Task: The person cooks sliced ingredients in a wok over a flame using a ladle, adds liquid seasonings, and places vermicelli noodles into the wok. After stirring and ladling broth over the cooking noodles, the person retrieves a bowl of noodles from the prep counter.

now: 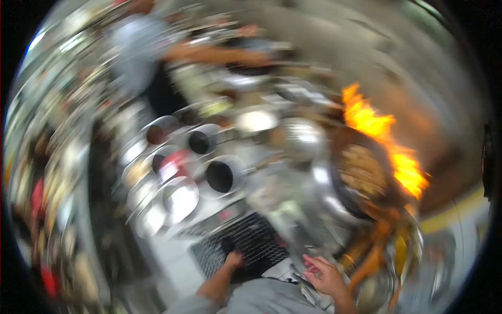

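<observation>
Motion blurs the whole head view. At the bottom centre, my left hand (234, 259) is closed beside something small and dark (228, 244), over a black grate (256, 243); what it holds is too blurred to make out. My right hand (322, 275) is further right, fingers apart, with nothing visible in it. Beyond it to the upper right sits a dark wok (342, 178) holding yellowish-brown food pieces (362, 170). Tall orange flames (389, 141) rise along the wok's far right side.
Several round metal containers (183, 198) stand left of centre, some with dark contents. A perforated ladle or strainer (302, 138) lies by the wok. Another person (138, 52) with an outstretched arm works at the upper left. Long orange-brown handles (368, 267) are at the lower right.
</observation>
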`<state>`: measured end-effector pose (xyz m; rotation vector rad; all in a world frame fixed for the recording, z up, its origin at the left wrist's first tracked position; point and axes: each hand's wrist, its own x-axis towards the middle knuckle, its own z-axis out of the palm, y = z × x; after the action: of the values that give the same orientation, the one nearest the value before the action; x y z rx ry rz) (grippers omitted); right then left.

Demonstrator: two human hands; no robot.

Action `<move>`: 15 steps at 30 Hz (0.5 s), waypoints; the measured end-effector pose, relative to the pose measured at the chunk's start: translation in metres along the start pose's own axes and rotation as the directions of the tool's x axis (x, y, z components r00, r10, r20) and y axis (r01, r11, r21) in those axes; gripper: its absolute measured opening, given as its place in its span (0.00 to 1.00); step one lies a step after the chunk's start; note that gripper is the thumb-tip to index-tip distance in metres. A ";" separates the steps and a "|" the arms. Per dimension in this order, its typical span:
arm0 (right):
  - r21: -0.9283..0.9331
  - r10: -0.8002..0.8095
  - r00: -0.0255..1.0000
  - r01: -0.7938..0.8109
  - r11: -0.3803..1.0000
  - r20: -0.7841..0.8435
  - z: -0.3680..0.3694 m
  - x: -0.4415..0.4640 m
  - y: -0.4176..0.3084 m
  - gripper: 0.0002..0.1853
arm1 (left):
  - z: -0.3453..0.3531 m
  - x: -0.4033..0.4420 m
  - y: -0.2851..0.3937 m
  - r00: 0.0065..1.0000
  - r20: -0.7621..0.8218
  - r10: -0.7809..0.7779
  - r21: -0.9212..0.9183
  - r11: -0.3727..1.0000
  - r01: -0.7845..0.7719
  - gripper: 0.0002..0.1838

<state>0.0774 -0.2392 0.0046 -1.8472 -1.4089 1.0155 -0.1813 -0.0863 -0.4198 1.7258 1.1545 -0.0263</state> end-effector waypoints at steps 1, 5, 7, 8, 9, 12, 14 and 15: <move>0.034 -0.050 0.998 0.049 0.998 0.026 0.022 0.015 0.007 0.26 | -0.020 -0.022 -0.028 0.997 -0.059 0.044 0.253 0.967 -0.027 0.19; 0.033 -0.117 0.969 0.113 0.993 0.218 0.074 0.063 0.002 0.25 | -0.116 -0.145 -0.043 0.737 -0.366 -0.568 -0.366 0.816 0.447 0.19; 0.008 -0.134 0.954 0.137 0.991 0.270 0.088 0.079 -0.012 0.25 | -0.148 -0.186 -0.076 0.565 -0.367 -0.739 -0.723 0.609 0.326 0.16; 0.007 -0.141 0.951 0.144 0.990 0.277 0.095 0.084 -0.017 0.25 | -0.168 -0.206 -0.082 0.519 -0.384 -0.764 -0.809 0.550 0.210 0.14; 0.003 -0.146 0.948 0.151 0.989 0.283 0.102 0.091 -0.022 0.24 | -0.193 -0.228 -0.082 0.476 -0.391 -0.788 -0.872 0.483 0.082 0.12; -0.048 -0.213 0.927 0.239 0.970 0.310 0.126 0.107 -0.028 0.24 | -0.265 -0.277 -0.103 0.323 -0.529 -0.785 -0.846 0.458 -0.274 0.07; -0.096 -0.236 0.913 0.282 0.955 0.334 0.149 0.117 -0.033 0.24 | -0.324 -0.308 -0.113 0.220 -0.601 -0.768 -0.762 0.468 -0.448 0.04; -0.099 -0.249 0.910 0.296 0.950 0.332 0.160 0.121 -0.049 0.24 | -0.355 -0.322 -0.117 0.163 -0.616 -0.771 -0.718 0.464 -0.519 0.04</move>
<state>-0.0653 -0.1084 -0.0661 -1.5703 -1.9196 1.1205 -0.6039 -0.0392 -0.1698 0.2750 1.7686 1.6527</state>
